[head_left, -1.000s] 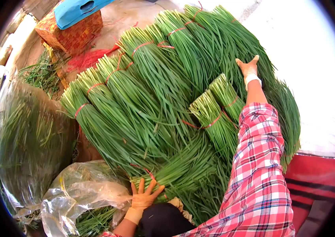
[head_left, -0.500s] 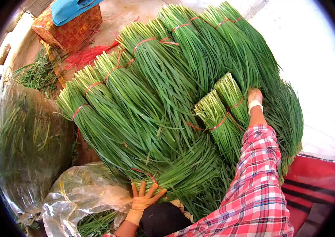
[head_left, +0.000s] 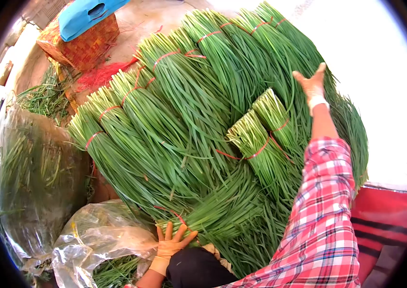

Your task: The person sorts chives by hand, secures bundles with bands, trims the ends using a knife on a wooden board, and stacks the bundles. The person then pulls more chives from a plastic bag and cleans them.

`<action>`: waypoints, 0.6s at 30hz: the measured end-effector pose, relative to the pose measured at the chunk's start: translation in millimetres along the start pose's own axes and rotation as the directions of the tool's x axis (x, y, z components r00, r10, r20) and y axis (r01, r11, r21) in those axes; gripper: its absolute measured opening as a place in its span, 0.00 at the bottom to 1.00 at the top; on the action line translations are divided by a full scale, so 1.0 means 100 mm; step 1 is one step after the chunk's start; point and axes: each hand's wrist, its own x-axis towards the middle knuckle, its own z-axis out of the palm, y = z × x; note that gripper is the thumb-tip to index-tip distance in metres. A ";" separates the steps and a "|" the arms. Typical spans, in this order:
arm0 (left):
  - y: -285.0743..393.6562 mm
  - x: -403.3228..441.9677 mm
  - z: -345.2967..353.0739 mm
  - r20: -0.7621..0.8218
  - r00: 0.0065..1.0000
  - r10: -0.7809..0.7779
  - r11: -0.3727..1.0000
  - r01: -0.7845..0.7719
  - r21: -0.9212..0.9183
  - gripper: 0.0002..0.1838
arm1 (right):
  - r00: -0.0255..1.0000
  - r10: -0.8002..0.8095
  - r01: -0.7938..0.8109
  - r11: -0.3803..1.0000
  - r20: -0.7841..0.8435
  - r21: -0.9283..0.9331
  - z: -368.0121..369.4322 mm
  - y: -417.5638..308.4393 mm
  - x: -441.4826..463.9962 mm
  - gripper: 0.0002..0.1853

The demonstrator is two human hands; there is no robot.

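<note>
Long bundles of garlic chives (head_left: 184, 101), tied with red strips, lie fanned out in front of me, pale cut ends outward. Two shorter-looking bundles (head_left: 256, 137) rest on top at the centre right, cut ends up. My right hand (head_left: 313, 86), in a thin glove with a pale cuff, is over the leaves on the right, thumb and fingers apart, holding nothing. Near the bottom, my left hand (head_left: 169, 247), also gloved, has its fingers spread against the cut ends of a low bundle (head_left: 227, 206) with a red tie.
A large clear plastic bag (head_left: 35, 168) of greens stands at the left. Another crumpled clear bag (head_left: 93, 230) lies beside my left hand. At the upper left are a woven box (head_left: 81, 43), a blue bag (head_left: 88, 17) and loose red strips (head_left: 100, 77). Red striped fabric (head_left: 386, 221) is at lower right.
My right hand has moved up and away from beside the two top bundles, and its thumb and fingers now show apart. The left hand stays against the low bundle. The view has shifted slightly.
</note>
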 end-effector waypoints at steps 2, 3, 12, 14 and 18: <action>0.01 0.01 -0.06 0.036 0.999 -0.024 1.000 0.025 -0.018 0.33 | 0.992 0.059 -0.068 0.995 0.114 0.075 0.45 -0.07 -0.14 0.67; 0.03 0.04 -0.12 0.084 0.996 -0.034 0.998 0.037 -0.041 0.32 | 0.932 0.257 -0.274 0.961 0.256 0.034 0.57 -0.16 -0.22 0.68; 0.01 0.03 -0.05 -0.059 0.998 0.011 1.000 -0.011 0.007 0.31 | 0.740 0.491 -0.669 0.611 0.460 0.423 0.86 0.10 -0.18 0.43; -0.01 0.04 -0.01 -0.087 0.995 0.057 0.996 -0.050 0.077 0.30 | 0.751 0.498 -0.660 0.576 0.434 0.482 0.80 -0.03 -0.25 0.43; -0.01 0.03 0.01 -0.061 0.998 0.035 0.996 -0.030 0.088 0.30 | 0.583 0.573 -0.794 0.251 0.576 0.554 0.63 -0.29 -0.07 0.44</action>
